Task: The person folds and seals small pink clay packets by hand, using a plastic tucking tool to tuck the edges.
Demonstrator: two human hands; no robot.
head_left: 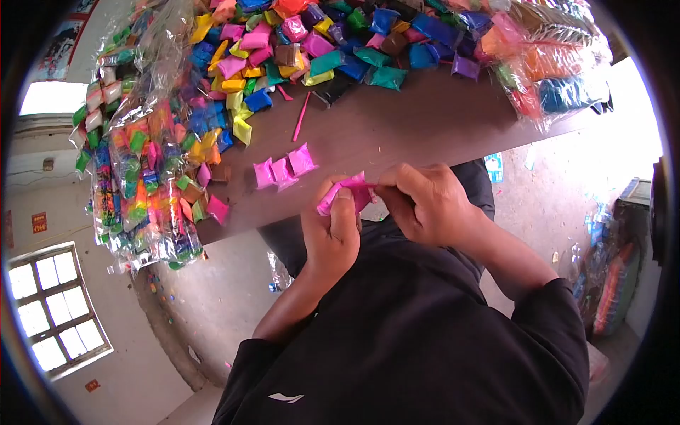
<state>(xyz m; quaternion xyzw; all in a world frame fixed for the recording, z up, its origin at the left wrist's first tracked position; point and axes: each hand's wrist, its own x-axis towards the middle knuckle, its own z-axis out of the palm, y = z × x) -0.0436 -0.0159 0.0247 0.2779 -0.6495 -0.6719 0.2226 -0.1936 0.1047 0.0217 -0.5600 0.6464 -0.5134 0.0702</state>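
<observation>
My left hand [333, 230] is closed round a small bright pink packet [347, 195], its thumb pressed on the front. The packet sits just past the table's near edge, over my lap. My right hand [433, 203] pinches at the packet's right end, fingertips together. A thin pink strip shows between those fingertips and the packet; I cannot tell whether it is the packet's edge or a separate piece. Beyond my left hand, three pink packets [283, 171] lie side by side on the brown table [397, 134]. A slim pink stick [302, 117] lies farther back.
Loose coloured packets [386, 76] are heaped along the back of the table. Clear bags of packets stand at the left [145, 184] and the back right [549, 67]. A barred window [53, 308] is at the left. Plastic litter [598, 227] lies on the floor at right.
</observation>
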